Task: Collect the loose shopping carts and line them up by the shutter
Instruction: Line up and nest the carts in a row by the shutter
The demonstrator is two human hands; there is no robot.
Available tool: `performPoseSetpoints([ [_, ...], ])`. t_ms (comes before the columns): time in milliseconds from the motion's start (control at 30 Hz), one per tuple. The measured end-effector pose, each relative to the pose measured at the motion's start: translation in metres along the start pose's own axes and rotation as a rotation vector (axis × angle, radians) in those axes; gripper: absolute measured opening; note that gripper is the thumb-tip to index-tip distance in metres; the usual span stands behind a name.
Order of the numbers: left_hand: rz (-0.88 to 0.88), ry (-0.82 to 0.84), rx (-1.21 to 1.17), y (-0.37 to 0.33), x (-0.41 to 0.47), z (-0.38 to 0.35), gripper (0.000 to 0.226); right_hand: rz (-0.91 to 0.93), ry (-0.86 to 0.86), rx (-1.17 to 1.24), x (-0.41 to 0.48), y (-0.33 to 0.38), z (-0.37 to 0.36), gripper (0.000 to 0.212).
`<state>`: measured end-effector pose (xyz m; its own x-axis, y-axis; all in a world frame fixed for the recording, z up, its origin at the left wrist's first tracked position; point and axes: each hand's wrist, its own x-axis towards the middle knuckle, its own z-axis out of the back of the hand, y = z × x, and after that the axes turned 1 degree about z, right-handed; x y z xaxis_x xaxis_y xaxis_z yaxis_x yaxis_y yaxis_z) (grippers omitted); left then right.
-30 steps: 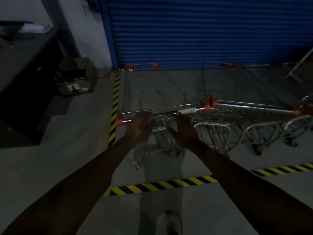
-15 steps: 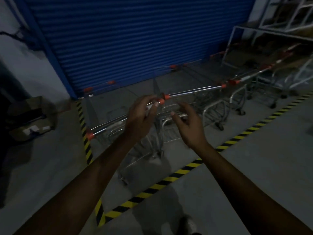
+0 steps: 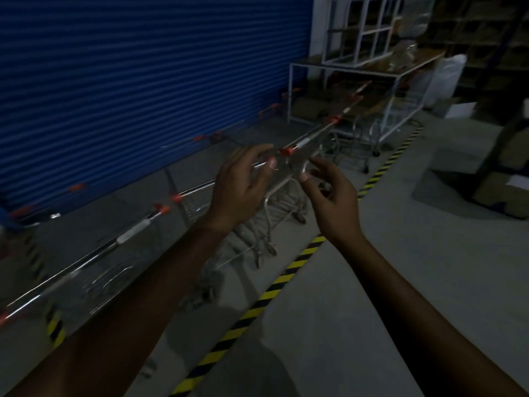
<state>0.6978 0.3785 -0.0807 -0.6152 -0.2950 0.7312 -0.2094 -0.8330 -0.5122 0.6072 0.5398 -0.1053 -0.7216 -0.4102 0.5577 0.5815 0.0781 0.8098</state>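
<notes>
no readable text, labels or signs

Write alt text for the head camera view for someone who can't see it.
A person's left hand and right hand are raised, open and empty, in front of a row of chrome wire shopping carts with orange handle caps parked along a blue corrugated roller shutter. Yellow-and-black striped floor tape runs beside them.

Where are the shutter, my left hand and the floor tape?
shutter (image 3: 143,81), head view, middle of its blue slats.
left hand (image 3: 240,187), head view, back of the hand.
floor tape (image 3: 283,277), head view, a yellow stripe.
</notes>
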Motion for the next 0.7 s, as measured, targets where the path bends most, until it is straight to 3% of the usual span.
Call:
performPoseSetpoints([
  [333, -0.059, 0.054, -0.158, -0.055, 0.102, -0.185, 0.041, -0.001, -0.133, -0.142, 0.091, -0.060, 0.168, 0.044],
  [700, -0.083, 0.119, -0.292, -0.041, 0.170, -0.309, 0.042, -0.021, -0.205, -0.192, 0.156, -0.133, 0.237, 0.045],
])
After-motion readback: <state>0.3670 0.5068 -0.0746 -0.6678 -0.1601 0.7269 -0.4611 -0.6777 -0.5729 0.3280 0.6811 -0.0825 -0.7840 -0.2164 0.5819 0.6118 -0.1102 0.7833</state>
